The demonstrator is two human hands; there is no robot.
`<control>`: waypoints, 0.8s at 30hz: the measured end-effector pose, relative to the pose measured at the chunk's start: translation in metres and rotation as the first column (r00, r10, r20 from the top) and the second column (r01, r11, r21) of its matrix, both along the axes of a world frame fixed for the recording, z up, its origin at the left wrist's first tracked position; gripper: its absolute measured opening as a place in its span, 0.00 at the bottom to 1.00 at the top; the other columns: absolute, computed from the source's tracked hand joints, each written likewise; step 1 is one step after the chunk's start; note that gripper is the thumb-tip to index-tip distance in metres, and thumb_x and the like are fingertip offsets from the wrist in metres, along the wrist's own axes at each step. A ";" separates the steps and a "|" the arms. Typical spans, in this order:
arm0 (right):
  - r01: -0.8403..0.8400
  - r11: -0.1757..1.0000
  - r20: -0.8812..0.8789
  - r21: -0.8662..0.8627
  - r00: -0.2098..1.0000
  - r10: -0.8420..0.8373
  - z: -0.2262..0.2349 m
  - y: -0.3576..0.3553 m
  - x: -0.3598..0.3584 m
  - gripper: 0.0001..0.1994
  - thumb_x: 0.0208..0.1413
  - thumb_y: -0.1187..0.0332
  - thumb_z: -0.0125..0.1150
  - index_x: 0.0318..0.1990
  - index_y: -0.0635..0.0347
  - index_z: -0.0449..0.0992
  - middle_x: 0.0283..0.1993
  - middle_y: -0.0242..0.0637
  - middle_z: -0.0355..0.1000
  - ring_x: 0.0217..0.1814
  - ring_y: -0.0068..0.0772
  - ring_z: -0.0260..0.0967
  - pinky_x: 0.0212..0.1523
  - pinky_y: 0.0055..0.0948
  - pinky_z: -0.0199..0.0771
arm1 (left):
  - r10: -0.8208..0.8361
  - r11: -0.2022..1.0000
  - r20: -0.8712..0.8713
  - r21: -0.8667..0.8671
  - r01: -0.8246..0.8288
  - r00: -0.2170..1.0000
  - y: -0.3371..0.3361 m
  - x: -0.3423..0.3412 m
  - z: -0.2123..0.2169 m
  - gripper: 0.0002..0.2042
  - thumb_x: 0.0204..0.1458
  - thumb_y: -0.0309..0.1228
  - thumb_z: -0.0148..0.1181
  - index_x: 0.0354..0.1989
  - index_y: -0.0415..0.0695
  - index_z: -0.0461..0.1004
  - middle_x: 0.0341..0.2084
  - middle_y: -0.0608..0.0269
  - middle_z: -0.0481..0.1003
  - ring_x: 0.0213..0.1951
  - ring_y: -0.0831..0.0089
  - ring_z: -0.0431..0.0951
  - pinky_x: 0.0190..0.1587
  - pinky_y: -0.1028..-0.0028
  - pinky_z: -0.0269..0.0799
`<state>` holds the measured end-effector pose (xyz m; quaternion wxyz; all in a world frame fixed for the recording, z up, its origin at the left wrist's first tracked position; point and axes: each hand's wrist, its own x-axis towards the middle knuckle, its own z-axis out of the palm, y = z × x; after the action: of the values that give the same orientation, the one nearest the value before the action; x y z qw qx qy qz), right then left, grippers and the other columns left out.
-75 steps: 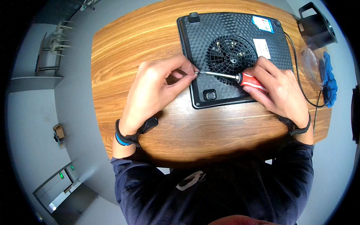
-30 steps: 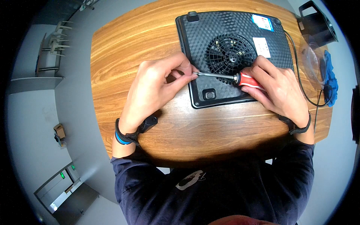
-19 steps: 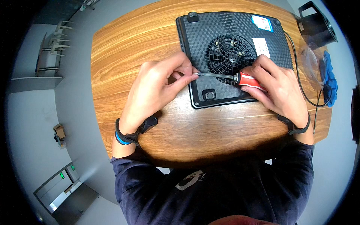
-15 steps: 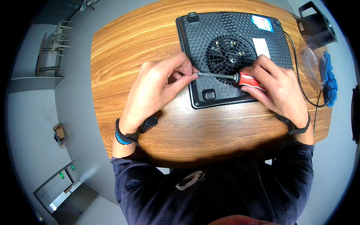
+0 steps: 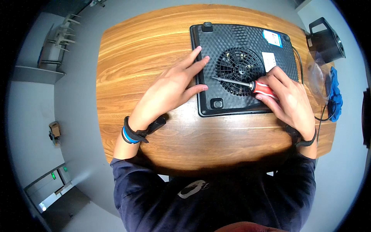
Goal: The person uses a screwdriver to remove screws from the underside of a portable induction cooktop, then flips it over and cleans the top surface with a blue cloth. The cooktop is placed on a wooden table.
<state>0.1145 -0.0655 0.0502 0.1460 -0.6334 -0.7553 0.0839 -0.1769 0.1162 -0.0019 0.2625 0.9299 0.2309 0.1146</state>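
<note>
A black laptop cooling pad (image 5: 247, 36) lies on the wooden table, with its round fan grille (image 5: 242, 69) and a rubber foot (image 5: 217, 103) facing up. My right hand (image 5: 288, 96) grips the red-and-white handle of a screwdriver (image 5: 262, 89) above the pad. The shaft points left, its tip over the pad's surface at the left side of the grille. My left hand (image 5: 174, 83) is open, its fingers spread and resting over the pad's left edge. Any screw near the tip is too small to make out.
The wooden table (image 5: 143, 42) extends left of the pad. On the right stand a black bin with a handle (image 5: 326, 42), a clear plastic container (image 5: 319, 79) and a blue cloth (image 5: 336, 96). A black cable (image 5: 300, 63) runs from the pad's right side.
My left hand has let go of the screwdriver tip and spread its fingers on the pad's left edge. The screwdriver has moved slightly right, still in my right hand.
</note>
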 end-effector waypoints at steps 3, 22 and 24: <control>0.028 0.999 -0.002 -0.044 1.000 -0.028 0.006 -0.003 0.005 0.14 0.68 0.60 0.71 0.52 0.59 0.81 0.49 0.42 0.74 0.50 0.54 0.81 0.47 0.49 0.82 | -0.025 0.998 -0.048 0.054 0.027 0.999 -0.001 -0.001 -0.005 0.33 0.65 0.40 0.73 0.77 0.43 0.73 0.81 0.41 0.63 0.59 0.38 0.83 0.65 0.53 0.79; 0.077 0.978 0.115 -0.194 0.992 -0.055 0.046 0.050 0.046 0.16 0.78 0.57 0.61 0.54 0.62 0.71 0.46 0.56 0.76 0.52 0.68 0.78 0.49 0.55 0.77 | -0.078 0.975 -0.223 0.187 0.121 0.972 -0.026 -0.010 0.029 0.25 0.69 0.46 0.66 0.67 0.42 0.82 0.68 0.42 0.79 0.48 0.46 0.89 0.51 0.54 0.85; 0.094 0.976 0.131 -0.195 0.989 -0.070 0.043 0.069 0.047 0.18 0.79 0.53 0.60 0.55 0.61 0.71 0.47 0.57 0.77 0.53 0.68 0.77 0.49 0.54 0.76 | -0.064 0.957 -0.142 0.273 0.101 0.988 -0.029 -0.008 0.022 0.23 0.69 0.45 0.66 0.64 0.42 0.83 0.68 0.43 0.79 0.57 0.46 0.86 0.55 0.53 0.85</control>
<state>0.1610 0.0039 0.0932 0.0379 -0.6795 -0.7237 0.1144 -0.1848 0.0875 0.0197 0.1173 0.9719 0.1902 0.0733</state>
